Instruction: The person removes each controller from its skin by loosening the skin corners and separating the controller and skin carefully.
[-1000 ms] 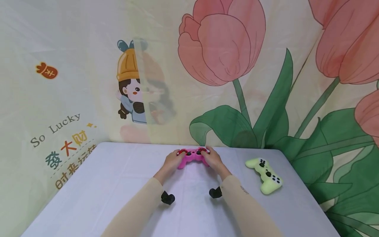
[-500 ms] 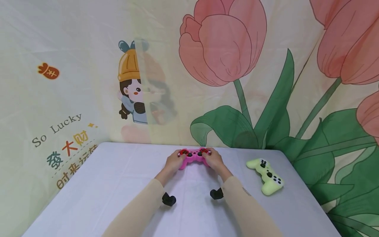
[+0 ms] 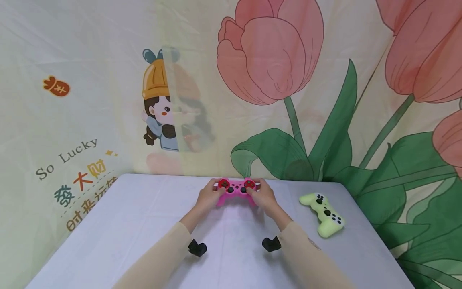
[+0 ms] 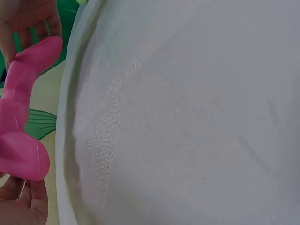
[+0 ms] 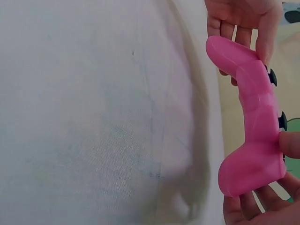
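Both hands hold a pink game controller (image 3: 236, 186) above the back part of the table, its red button pads and black thumbsticks showing in the head view. My left hand (image 3: 208, 196) grips its left side, thumb near the left stick. On the opposite side my right hand (image 3: 265, 196) grips it, thumb beside the right stick. The left wrist view shows the smooth pink underside of the controller (image 4: 18, 101), with fingers below one end. In the right wrist view, fingers and a thumb of the right hand (image 5: 267, 206) pinch the lower end of the controller (image 5: 255, 112).
A pale yellow-green controller (image 3: 325, 214) lies slanted on the right of the white-covered table (image 3: 151, 224). Behind the table's back edge hangs a printed cloth (image 3: 119, 100) with tulips and a cartoon figure. A black wrist-worn piece (image 3: 197, 247) sits under each forearm.
The pink controller has tilted so more of its button face shows. Both thumbs have shifted and the red pads are more exposed. The wrists and forearms have spread outward.
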Demonstrator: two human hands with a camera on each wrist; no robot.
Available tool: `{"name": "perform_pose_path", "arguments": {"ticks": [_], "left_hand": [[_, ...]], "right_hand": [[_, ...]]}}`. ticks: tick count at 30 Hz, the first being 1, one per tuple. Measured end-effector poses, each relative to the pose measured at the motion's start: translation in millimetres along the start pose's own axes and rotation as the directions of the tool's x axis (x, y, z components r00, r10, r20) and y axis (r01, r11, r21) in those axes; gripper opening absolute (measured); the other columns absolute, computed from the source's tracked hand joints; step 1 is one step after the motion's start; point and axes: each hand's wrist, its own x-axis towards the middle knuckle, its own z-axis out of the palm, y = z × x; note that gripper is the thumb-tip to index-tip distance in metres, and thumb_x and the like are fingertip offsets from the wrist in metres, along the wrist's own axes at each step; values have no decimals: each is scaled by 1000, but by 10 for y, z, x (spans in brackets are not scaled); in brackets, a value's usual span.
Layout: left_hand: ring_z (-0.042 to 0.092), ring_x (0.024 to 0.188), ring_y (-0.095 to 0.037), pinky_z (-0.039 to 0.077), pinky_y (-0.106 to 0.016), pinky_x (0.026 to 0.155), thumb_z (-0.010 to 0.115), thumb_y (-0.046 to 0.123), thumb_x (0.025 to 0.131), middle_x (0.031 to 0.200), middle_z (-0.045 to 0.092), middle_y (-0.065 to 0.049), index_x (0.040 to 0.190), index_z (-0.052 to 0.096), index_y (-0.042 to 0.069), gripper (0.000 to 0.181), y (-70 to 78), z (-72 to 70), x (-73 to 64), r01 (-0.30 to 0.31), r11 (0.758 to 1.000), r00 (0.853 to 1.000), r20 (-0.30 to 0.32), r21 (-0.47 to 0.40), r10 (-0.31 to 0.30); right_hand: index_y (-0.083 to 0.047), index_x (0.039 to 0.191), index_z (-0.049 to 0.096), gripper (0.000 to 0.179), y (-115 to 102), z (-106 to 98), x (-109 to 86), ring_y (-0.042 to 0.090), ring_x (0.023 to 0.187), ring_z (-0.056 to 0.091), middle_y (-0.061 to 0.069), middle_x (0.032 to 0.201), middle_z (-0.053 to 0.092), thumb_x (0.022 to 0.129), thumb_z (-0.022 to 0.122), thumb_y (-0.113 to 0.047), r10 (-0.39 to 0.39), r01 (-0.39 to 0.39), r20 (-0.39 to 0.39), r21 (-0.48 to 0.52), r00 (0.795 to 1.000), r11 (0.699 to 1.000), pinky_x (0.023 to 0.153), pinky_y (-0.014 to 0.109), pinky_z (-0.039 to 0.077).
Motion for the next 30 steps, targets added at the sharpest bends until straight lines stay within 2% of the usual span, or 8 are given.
{"name": "perform_pose_path", "arguments": {"ticks": [6,12,18,24,30], "left_hand": [[66,123,-32,53,-53,103,67,32,104,131,69,-14,148,57,21,47,32,-92,-178,-40,999,999,32,-6,40],[71,117,-30,56,-49,101,69,29,104,123,73,-14,144,60,16,43,38,-140,-381,-121,993,992,20,-9,121],[71,118,-33,58,-49,100,69,24,104,130,73,-19,141,60,14,39,65,-184,-586,-175,985,985,-7,10,175],[73,107,-27,61,-44,92,71,18,103,128,74,-18,139,60,12,39,48,-231,-794,-249,968,968,-3,42,249],[70,104,-21,60,-37,91,75,16,100,122,75,-9,135,63,16,37,61,-303,-1003,-253,967,967,11,19,253]], "right_hand": [[-7,142,55,47,-50,-128,-188,32,115,61,18,127,62,100,74,-19,-23,22,21,53,1000,998,85,36,59],[-8,140,54,47,-59,-179,-388,31,111,64,16,125,62,100,75,-19,-19,17,30,68,999,998,81,34,62],[-9,135,56,44,-91,-185,-624,29,107,63,15,123,63,98,78,-19,-88,88,-6,30,996,996,80,35,62],[-9,133,55,46,-80,-188,-886,26,104,63,12,121,64,96,81,-17,-151,151,-34,17,988,988,78,34,62],[-8,131,55,48,-56,-203,-1134,26,103,63,10,118,65,93,84,-14,-217,218,-46,14,975,976,77,33,62]]}}
